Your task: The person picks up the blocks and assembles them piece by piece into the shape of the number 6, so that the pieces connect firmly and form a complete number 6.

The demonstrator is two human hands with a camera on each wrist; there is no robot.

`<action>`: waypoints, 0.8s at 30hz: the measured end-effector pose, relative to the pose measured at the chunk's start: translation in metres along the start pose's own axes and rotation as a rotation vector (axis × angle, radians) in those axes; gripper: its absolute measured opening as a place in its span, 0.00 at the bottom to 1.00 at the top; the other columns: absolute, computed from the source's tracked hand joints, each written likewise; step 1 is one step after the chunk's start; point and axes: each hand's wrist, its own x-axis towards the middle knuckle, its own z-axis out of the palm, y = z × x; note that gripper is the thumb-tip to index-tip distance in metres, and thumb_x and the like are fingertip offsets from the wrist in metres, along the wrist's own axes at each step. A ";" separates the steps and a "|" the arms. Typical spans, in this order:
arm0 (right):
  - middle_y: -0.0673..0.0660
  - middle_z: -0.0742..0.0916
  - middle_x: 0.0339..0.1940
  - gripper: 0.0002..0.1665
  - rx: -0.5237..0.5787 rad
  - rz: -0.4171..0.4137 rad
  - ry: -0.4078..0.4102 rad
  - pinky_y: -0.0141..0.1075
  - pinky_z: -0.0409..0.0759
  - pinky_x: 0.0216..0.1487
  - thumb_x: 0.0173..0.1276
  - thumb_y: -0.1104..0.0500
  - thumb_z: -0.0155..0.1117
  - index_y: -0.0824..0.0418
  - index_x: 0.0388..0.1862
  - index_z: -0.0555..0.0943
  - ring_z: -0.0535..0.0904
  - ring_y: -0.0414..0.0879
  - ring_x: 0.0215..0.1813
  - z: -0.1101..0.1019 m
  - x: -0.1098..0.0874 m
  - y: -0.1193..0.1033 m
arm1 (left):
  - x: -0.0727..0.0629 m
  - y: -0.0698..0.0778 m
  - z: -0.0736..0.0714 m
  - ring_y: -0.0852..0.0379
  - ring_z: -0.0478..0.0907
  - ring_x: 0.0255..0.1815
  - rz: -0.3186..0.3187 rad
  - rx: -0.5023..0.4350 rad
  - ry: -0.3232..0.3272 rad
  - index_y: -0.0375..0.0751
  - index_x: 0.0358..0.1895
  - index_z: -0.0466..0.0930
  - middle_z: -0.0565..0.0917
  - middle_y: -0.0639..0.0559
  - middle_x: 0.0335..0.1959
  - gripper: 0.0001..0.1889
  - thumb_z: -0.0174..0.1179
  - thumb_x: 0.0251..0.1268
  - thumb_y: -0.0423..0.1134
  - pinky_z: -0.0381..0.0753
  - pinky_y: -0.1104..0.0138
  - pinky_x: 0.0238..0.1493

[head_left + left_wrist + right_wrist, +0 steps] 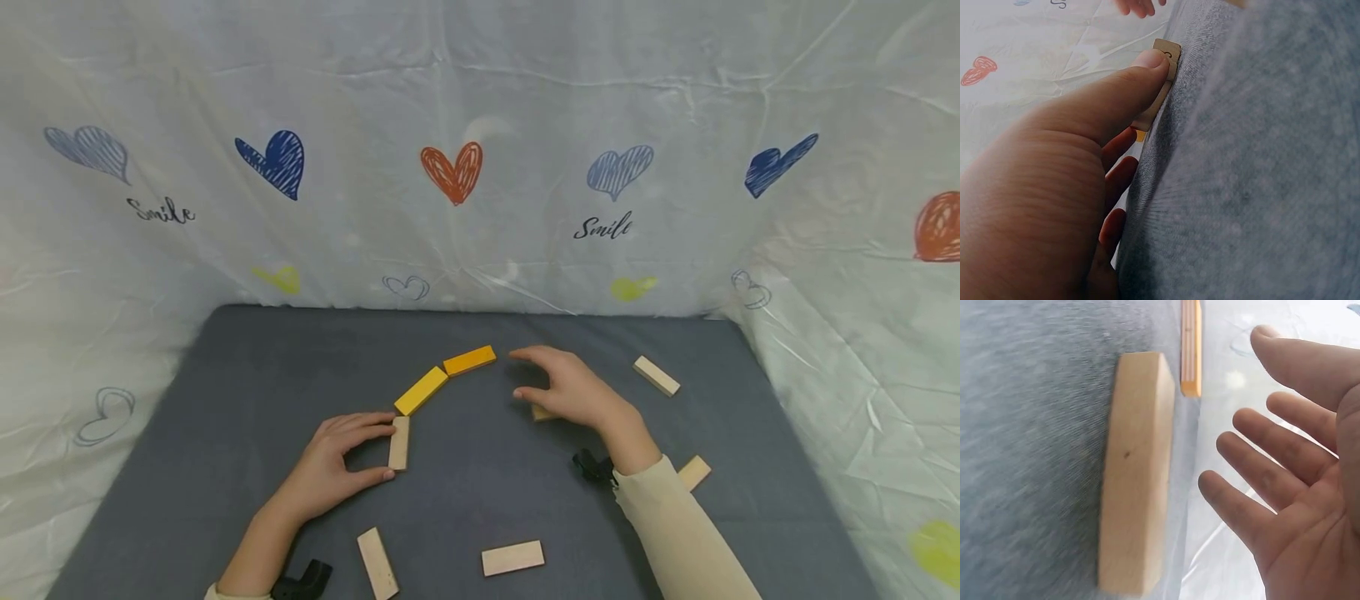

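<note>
My left hand (337,458) holds a plain wooden block (400,443) by its two ends, thumb at the near end and fingertips at the far end. In the left wrist view, the thumb presses on that block's end. A yellow block (422,391) lies at its far end, and an orange-yellow block (469,361) continues the curve to the right. My right hand (573,387) hovers right of the curve, fingers spread and palm bare. Partly hidden below it is another plain block (543,413), seen large in the right wrist view beside the fingers.
On the grey cloth-covered table (450,508) lie more loose blocks: one at the far right (656,376), one partly behind the right sleeve (694,472), and two near the front, a tilted block (378,564) and a level block (513,558). A white heart-printed curtain (525,100) surrounds the table.
</note>
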 end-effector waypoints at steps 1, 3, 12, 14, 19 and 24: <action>0.56 0.82 0.76 0.38 0.002 0.001 -0.005 0.56 0.76 0.75 0.75 0.51 0.78 0.61 0.79 0.77 0.77 0.56 0.77 0.000 -0.003 0.001 | -0.001 0.000 0.000 0.50 0.74 0.75 -0.002 0.000 0.000 0.60 0.70 0.85 0.79 0.62 0.75 0.34 0.83 0.59 0.56 0.62 0.44 0.74; 0.55 0.82 0.75 0.38 0.001 0.001 -0.005 0.56 0.77 0.75 0.75 0.51 0.79 0.61 0.79 0.78 0.78 0.56 0.76 0.000 -0.010 0.003 | -0.001 0.000 0.001 0.50 0.74 0.75 -0.004 -0.002 -0.002 0.60 0.70 0.85 0.79 0.62 0.75 0.34 0.83 0.59 0.56 0.62 0.44 0.74; 0.54 0.85 0.73 0.36 0.035 0.094 0.028 0.57 0.79 0.72 0.73 0.50 0.80 0.57 0.76 0.81 0.80 0.56 0.74 0.003 -0.037 0.014 | 0.000 -0.001 -0.002 0.49 0.74 0.75 -0.005 -0.001 -0.005 0.61 0.70 0.85 0.79 0.62 0.75 0.34 0.83 0.59 0.57 0.62 0.42 0.74; 0.54 0.85 0.72 0.35 0.026 0.099 0.028 0.56 0.80 0.71 0.73 0.49 0.80 0.57 0.75 0.82 0.81 0.56 0.73 0.005 -0.043 0.016 | 0.000 -0.002 -0.003 0.49 0.74 0.76 -0.009 0.002 -0.009 0.61 0.70 0.85 0.79 0.63 0.75 0.35 0.83 0.59 0.58 0.62 0.42 0.74; 0.55 0.88 0.68 0.31 -0.029 0.052 0.047 0.55 0.82 0.69 0.72 0.56 0.81 0.60 0.71 0.85 0.84 0.56 0.69 0.007 -0.055 0.018 | -0.001 -0.003 -0.001 0.50 0.73 0.76 0.001 0.001 -0.012 0.62 0.71 0.85 0.78 0.63 0.76 0.35 0.82 0.59 0.59 0.63 0.44 0.74; 0.55 0.89 0.66 0.29 -0.044 0.034 0.064 0.54 0.83 0.67 0.72 0.62 0.80 0.61 0.70 0.85 0.85 0.54 0.66 0.005 -0.062 0.019 | -0.001 -0.003 0.001 0.50 0.73 0.76 0.016 0.000 0.008 0.61 0.71 0.85 0.79 0.62 0.75 0.34 0.83 0.59 0.56 0.63 0.44 0.74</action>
